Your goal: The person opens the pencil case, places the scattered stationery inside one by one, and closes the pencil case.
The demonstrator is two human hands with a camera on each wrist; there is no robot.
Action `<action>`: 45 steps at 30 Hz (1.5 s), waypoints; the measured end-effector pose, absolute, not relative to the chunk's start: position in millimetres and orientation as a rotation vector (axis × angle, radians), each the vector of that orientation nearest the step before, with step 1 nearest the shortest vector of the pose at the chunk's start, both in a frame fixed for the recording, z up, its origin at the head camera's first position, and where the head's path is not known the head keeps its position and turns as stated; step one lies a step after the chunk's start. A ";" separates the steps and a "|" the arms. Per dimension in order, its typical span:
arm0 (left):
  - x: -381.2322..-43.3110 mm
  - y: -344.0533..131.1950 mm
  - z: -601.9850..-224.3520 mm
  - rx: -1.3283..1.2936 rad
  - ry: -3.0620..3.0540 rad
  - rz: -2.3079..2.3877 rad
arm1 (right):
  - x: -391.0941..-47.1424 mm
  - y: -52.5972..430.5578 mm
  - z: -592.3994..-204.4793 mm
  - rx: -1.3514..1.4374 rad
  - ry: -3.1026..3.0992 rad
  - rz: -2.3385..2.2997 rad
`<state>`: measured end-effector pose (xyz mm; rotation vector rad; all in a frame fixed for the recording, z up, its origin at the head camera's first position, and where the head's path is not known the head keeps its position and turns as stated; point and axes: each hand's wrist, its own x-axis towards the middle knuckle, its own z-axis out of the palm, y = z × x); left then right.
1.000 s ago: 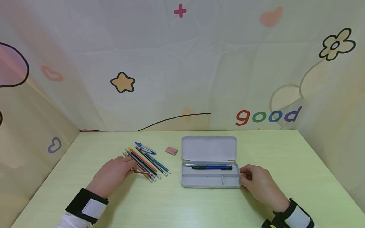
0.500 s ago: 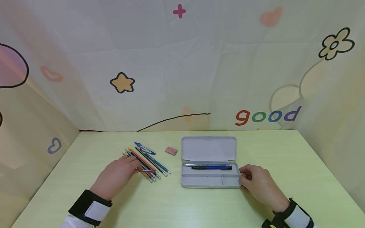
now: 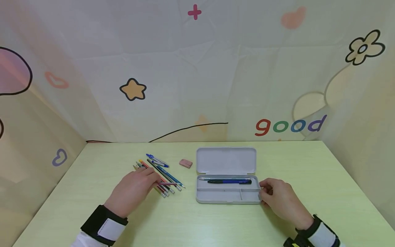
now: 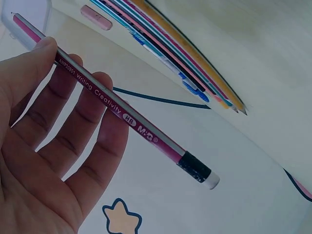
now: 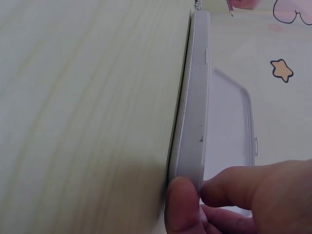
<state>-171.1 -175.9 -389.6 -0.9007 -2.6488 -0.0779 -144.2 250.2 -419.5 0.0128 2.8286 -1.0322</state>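
My left hand pinches a dark pink pencil with silver stripes and a white eraser end. The left wrist view shows the thumb on one side and the fingertips along the other, the point aimed away from the palm. In the head view this hand is over a pile of pencils, covering part of it. A pale plastic pencil case lies with its lid raised back; a dark blue pen rests in its long rear compartment. Thumb and fingers of my right hand grip the case's right end.
A pinkish eraser sits between the pile and the case. Blue-and-white pens lie behind the pencils. A printed cloth backdrop rises at the table's back edge.
My left hand has moved right across the pile with the pencil in its fingers. The right hand and the case have stayed in place.
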 end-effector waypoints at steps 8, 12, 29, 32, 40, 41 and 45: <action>-173.8 -162.5 -386.2 -0.948 -2.636 -0.085 | -143.3 250.2 -418.5 0.014 2.832 -1.029; -173.9 -154.5 -384.2 -0.965 -2.614 -0.085 | -142.7 249.7 -418.3 0.017 2.835 -1.028; -177.3 -125.9 -374.7 -0.993 -2.603 -0.095 | -142.5 249.7 -418.1 0.005 2.835 -1.031; -179.0 -120.2 -374.5 -0.990 -2.599 -0.078 | -142.2 249.2 -418.1 0.003 2.841 -1.030; -181.7 -103.7 -375.0 -1.026 -2.564 -0.095 | -142.6 248.3 -418.8 0.007 2.842 -1.021; -182.0 -101.2 -375.4 -1.031 -2.566 -0.095 | -142.6 248.3 -418.8 0.009 2.842 -1.020; -182.0 -90.0 -376.0 -1.023 -2.582 -0.101 | -142.8 248.3 -419.3 0.014 2.840 -1.019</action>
